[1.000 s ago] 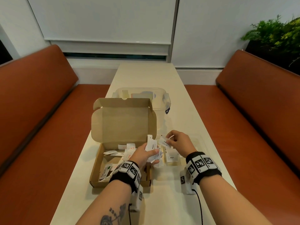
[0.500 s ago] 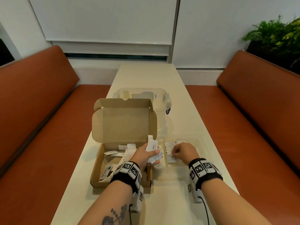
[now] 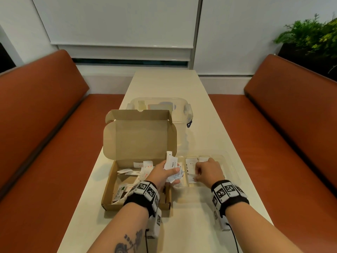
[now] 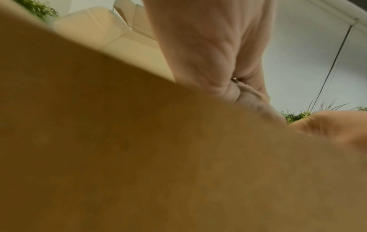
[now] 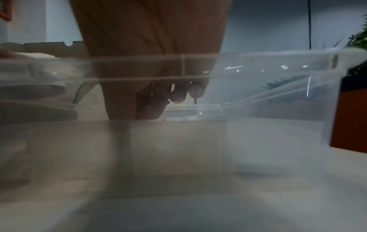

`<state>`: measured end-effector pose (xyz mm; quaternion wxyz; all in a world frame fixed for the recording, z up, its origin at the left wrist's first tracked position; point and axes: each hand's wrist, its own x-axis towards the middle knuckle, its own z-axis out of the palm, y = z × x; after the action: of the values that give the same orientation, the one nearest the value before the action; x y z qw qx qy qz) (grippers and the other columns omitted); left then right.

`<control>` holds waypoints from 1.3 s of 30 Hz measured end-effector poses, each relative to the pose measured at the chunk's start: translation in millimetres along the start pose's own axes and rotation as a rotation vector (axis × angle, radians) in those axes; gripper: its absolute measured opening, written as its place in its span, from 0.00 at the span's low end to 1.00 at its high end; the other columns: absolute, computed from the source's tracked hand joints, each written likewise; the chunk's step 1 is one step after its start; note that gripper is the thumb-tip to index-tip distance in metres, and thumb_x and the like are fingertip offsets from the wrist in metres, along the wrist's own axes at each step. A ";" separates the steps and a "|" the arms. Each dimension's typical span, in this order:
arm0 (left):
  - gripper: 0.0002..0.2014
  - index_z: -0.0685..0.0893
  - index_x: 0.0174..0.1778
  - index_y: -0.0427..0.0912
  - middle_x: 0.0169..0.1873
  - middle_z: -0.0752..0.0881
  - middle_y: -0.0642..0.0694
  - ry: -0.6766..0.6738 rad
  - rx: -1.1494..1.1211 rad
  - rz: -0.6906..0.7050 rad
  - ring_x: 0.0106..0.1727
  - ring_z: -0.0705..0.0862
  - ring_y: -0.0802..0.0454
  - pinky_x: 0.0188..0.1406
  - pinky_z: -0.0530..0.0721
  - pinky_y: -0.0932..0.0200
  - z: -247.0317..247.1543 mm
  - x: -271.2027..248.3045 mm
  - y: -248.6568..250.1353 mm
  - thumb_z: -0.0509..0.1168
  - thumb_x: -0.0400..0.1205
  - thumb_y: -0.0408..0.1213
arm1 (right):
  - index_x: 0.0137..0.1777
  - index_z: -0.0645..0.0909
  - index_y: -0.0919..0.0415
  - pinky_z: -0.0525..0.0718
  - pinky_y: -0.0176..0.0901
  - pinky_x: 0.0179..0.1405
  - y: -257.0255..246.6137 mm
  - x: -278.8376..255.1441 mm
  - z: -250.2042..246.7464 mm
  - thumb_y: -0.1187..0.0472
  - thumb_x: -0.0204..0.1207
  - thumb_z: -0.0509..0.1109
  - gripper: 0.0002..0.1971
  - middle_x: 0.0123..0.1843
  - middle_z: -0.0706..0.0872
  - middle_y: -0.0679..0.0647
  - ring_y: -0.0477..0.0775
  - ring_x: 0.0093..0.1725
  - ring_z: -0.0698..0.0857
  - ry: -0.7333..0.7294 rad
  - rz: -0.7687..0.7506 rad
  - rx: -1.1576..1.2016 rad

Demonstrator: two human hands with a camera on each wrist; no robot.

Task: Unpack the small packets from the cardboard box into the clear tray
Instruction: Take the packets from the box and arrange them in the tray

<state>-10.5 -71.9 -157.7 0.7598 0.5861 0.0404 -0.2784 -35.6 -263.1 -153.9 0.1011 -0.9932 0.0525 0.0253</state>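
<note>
Since a second ago our right hand (image 3: 207, 170) has dropped from a raised pinch on one packet down into the clear tray (image 3: 231, 165), where its curled fingers (image 5: 195, 90) now press among the packets in the tray (image 3: 191, 166). Whether it still grips one or has let go, we cannot tell; the wrist view through the tray wall is too blurred. Our left hand (image 3: 164, 173) hovers at the right edge of the cardboard box (image 3: 138, 161), clenched around a bunch of white packets (image 3: 172, 168) that fan upward out of the fist. We seem to hold the bunch beside the tray so the right hand can pick packets off it one by one and lay them flat in rows. More loose packets (image 3: 131, 171) lie scattered on the box floor, so we judge the job partly done. Box and tray sit side by side, touching or nearly so, on the pale worktop (image 3: 182, 225), which keeps each transfer short. Behind the raised lid stands a lidded plastic container (image 3: 182, 106).
</note>
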 end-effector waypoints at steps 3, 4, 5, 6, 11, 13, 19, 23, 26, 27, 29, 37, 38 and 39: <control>0.17 0.80 0.63 0.38 0.55 0.86 0.38 0.003 0.007 0.002 0.51 0.88 0.46 0.36 0.89 0.57 0.0 0.2 -0.6 0.71 0.78 0.28 | 0.42 0.78 0.49 0.73 0.42 0.51 -2.7 -0.3 -0.6 0.50 0.68 0.75 0.09 0.37 0.77 0.45 0.50 0.51 0.75 0.005 -0.023 -0.035; 0.17 0.80 0.63 0.38 0.55 0.86 0.38 0.002 0.006 0.005 0.50 0.89 0.46 0.36 0.88 0.58 0.0 0.3 -0.6 0.71 0.78 0.27 | 0.41 0.75 0.49 0.72 0.43 0.50 -3.2 -0.7 -1.0 0.50 0.68 0.75 0.11 0.37 0.78 0.45 0.51 0.50 0.75 0.007 -0.023 -0.042; 0.16 0.80 0.62 0.38 0.54 0.86 0.38 0.001 0.004 0.007 0.50 0.89 0.46 0.35 0.88 0.58 -0.2 0.3 -0.6 0.71 0.78 0.27 | 0.41 0.72 0.49 0.70 0.43 0.48 -3.8 -1.3 -1.4 0.50 0.67 0.75 0.13 0.37 0.78 0.46 0.51 0.49 0.74 0.009 -0.020 -0.046; 0.16 0.81 0.61 0.38 0.54 0.86 0.39 0.000 0.002 0.010 0.49 0.89 0.46 0.35 0.88 0.58 -0.4 0.5 -0.7 0.71 0.78 0.27 | 0.41 0.71 0.50 0.69 0.44 0.47 -4.6 -2.2 -1.9 0.49 0.67 0.76 0.15 0.38 0.79 0.46 0.51 0.48 0.73 0.017 -0.015 -0.036; 0.13 0.82 0.56 0.43 0.52 0.88 0.41 -0.005 0.023 0.023 0.50 0.90 0.47 0.37 0.89 0.57 -1.0 1.1 -1.6 0.72 0.77 0.28 | 0.43 0.78 0.51 0.66 0.39 0.40 -16.6 -5.7 -14.9 0.49 0.73 0.73 0.09 0.34 0.80 0.44 0.47 0.44 0.72 0.212 -0.061 0.321; 0.14 0.82 0.56 0.43 0.52 0.88 0.41 -0.015 0.034 0.028 0.50 0.90 0.47 0.38 0.88 0.57 -0.9 0.9 -1.9 0.72 0.77 0.29 | 0.47 0.82 0.49 0.67 0.34 0.37 -26.4 -3.7 -23.5 0.50 0.74 0.72 0.06 0.37 0.80 0.41 0.41 0.42 0.73 0.223 -0.127 0.442; 0.13 0.83 0.54 0.41 0.45 0.88 0.39 -0.051 0.074 0.050 0.43 0.88 0.48 0.35 0.87 0.55 0.0 0.5 0.3 0.73 0.76 0.27 | 0.47 0.85 0.52 0.72 0.25 0.36 -47.7 3.7 -32.6 0.55 0.66 0.80 0.11 0.42 0.84 0.43 0.35 0.38 0.78 0.020 -0.088 0.634; 0.13 0.83 0.55 0.40 0.46 0.88 0.40 -0.050 0.076 0.041 0.44 0.88 0.49 0.40 0.90 0.53 -0.7 0.2 0.5 0.73 0.76 0.28 | 0.40 0.79 0.56 0.75 0.29 0.35 -49.8 4.0 -29.7 0.62 0.64 0.81 0.12 0.34 0.80 0.43 0.39 0.34 0.77 0.033 -0.052 0.662; 0.15 0.83 0.58 0.40 0.48 0.88 0.41 -0.066 0.084 0.036 0.46 0.89 0.50 0.40 0.88 0.56 -0.5 -0.5 2.0 0.74 0.76 0.36 | 0.37 0.80 0.57 0.72 0.22 0.28 -48.6 4.9 -30.2 0.65 0.65 0.79 0.10 0.30 0.77 0.45 0.40 0.29 0.73 0.041 -0.047 0.729; 0.16 0.83 0.58 0.41 0.48 0.88 0.42 -0.071 0.078 0.031 0.46 0.89 0.51 0.40 0.88 0.56 -0.3 -0.9 2.8 0.74 0.77 0.39 | 0.36 0.81 0.57 0.72 0.21 0.27 -47.3 5.6 -30.6 0.65 0.65 0.79 0.09 0.29 0.77 0.44 0.39 0.28 0.73 0.042 -0.043 0.734; 0.16 0.84 0.59 0.42 0.48 0.89 0.43 -0.063 0.048 0.009 0.46 0.90 0.50 0.39 0.88 0.57 -0.1 -1.3 4.0 0.71 0.78 0.45 | 0.36 0.82 0.56 0.73 0.21 0.26 -43.9 7.0 -31.0 0.65 0.65 0.80 0.08 0.26 0.77 0.42 0.37 0.27 0.74 0.038 -0.027 0.732; 0.15 0.82 0.61 0.39 0.49 0.89 0.38 -0.017 -0.057 -0.028 0.45 0.90 0.46 0.29 0.87 0.58 2.5 -2.5 4.3 0.63 0.84 0.44 | 0.46 0.82 0.55 0.82 0.36 0.38 -39.3 8.5 -28.8 0.66 0.64 0.81 0.14 0.30 0.82 0.49 0.45 0.31 0.81 0.013 0.066 0.840; 0.14 0.82 0.61 0.39 0.49 0.89 0.38 -0.017 -0.058 -0.027 0.45 0.90 0.45 0.29 0.87 0.58 2.9 -2.6 4.7 0.63 0.84 0.43 | 0.46 0.81 0.55 0.83 0.39 0.40 -39.1 8.3 -28.5 0.66 0.64 0.81 0.14 0.30 0.82 0.49 0.46 0.32 0.81 0.013 0.079 0.861; 0.14 0.81 0.61 0.39 0.49 0.89 0.38 -0.017 -0.060 -0.027 0.45 0.90 0.45 0.29 0.87 0.58 3.1 -2.8 5.1 0.63 0.85 0.43 | 0.47 0.81 0.56 0.84 0.42 0.42 -39.2 8.0 -28.1 0.67 0.65 0.81 0.15 0.30 0.81 0.50 0.47 0.32 0.81 0.009 0.087 0.875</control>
<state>-11.2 -72.9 -151.2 0.7735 0.5601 0.0501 -0.2924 -22.3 -231.4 -119.1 0.5108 -0.8538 0.1006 0.0008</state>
